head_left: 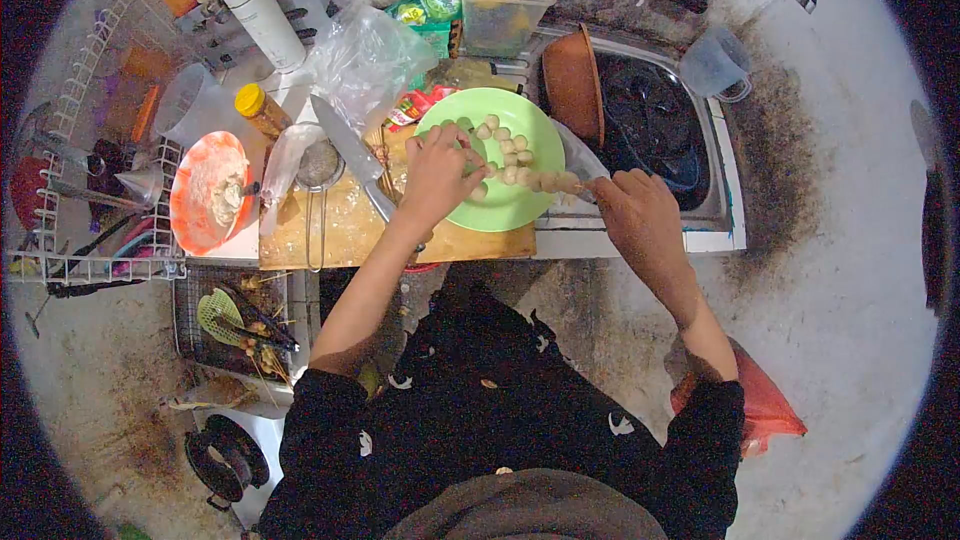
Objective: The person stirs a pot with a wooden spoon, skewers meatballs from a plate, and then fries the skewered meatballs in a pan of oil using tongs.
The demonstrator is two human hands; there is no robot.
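Observation:
My right hand (637, 208) is closed around the right end of a skewer of pale meatballs (540, 179), held level over a light green plate (490, 218). Several loose meatballs (510, 143) lie on that plate. The fingers of my left hand (443, 172) are pinched at the skewer's left end, around what looks like a meatball, mostly hidden by the fingers. Beneath the left wrist is a wooden cutting board (345, 230), which the plate partly overlaps. A large knife (350, 145) lies on the board, its handle pointing toward my left forearm.
A small strainer (319, 165) and an orange bowl (205, 200) with pale paste sit left of the knife. Behind are a clear plastic bag (370, 55) and a white flask (265, 20). At right, a brown basin (573, 85) leans in the sink (722, 175).

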